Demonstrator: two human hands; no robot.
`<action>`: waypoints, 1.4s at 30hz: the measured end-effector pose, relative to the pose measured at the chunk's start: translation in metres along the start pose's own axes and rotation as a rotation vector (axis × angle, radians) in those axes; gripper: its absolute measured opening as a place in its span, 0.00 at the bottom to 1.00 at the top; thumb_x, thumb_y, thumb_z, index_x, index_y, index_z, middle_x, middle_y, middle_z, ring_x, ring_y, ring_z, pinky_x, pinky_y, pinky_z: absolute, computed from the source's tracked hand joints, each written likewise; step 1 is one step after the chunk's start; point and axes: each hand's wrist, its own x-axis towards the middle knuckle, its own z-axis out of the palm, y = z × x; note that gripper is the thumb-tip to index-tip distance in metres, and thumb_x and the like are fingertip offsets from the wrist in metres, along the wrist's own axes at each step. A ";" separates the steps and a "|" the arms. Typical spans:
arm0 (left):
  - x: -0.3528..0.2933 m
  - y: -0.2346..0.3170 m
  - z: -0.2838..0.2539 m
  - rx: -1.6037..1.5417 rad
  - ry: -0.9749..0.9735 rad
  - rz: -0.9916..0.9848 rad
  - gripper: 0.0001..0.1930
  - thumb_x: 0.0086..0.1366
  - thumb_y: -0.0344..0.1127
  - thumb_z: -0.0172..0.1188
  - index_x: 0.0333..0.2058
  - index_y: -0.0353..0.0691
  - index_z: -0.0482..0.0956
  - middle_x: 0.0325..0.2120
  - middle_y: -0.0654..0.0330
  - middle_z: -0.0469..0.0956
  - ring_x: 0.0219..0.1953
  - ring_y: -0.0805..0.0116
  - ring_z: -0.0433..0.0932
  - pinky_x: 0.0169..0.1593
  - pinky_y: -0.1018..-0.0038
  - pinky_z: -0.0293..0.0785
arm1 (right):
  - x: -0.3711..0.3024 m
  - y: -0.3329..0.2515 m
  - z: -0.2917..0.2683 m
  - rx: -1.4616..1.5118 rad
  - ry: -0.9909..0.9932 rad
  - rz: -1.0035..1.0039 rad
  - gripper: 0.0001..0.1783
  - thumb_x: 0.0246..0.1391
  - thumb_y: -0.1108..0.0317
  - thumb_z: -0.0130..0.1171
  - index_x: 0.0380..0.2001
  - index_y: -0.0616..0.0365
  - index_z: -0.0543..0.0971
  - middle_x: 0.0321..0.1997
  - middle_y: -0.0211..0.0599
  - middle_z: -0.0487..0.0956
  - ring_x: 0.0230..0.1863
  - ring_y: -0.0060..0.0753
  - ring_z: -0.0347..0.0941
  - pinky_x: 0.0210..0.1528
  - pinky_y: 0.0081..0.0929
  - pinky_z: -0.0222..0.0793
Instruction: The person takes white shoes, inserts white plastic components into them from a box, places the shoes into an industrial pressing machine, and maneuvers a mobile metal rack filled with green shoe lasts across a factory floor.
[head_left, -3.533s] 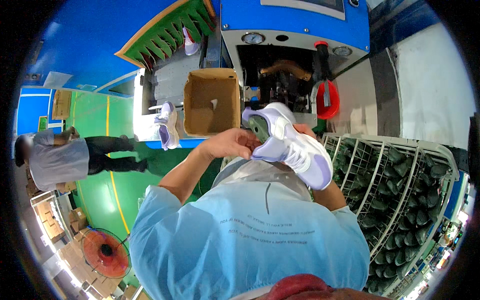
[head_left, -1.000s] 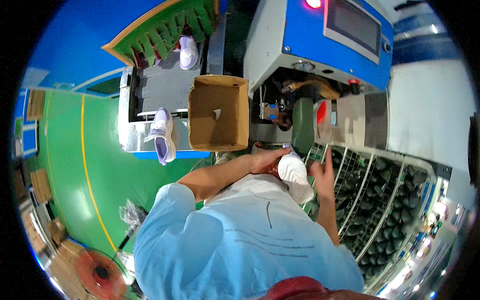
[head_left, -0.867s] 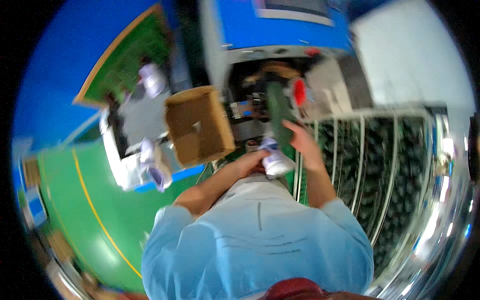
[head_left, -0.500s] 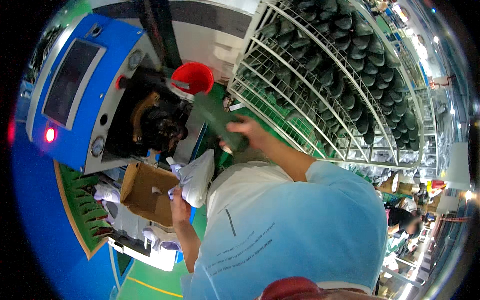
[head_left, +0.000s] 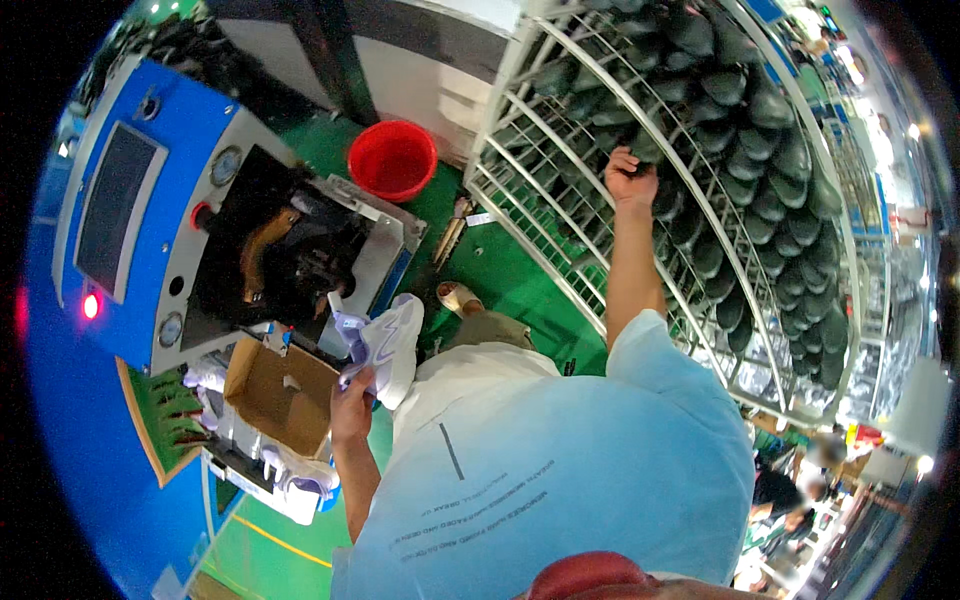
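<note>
White sneaker (head_left: 390, 345), lavender trim, thick pale sole

The shoe (head_left: 394, 345) is white and lilac.

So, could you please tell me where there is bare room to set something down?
The green floor looks bare between the sandalled foot and the white wire rack. The open brown cardboard box has room beside its small white scrap. The rack is crowded with dark, foot-shaped pieces around the right hand.
</note>
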 end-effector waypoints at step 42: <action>-0.434 -0.452 -0.074 0.289 1.533 -0.695 0.31 0.50 0.62 0.67 0.48 0.50 0.87 0.45 0.51 0.84 0.53 0.48 0.78 0.57 0.59 0.75 | -0.206 0.470 -0.132 -2.164 -1.055 1.096 0.24 0.67 0.62 0.57 0.62 0.59 0.72 0.47 0.39 0.81 0.47 0.35 0.78 0.48 0.30 0.75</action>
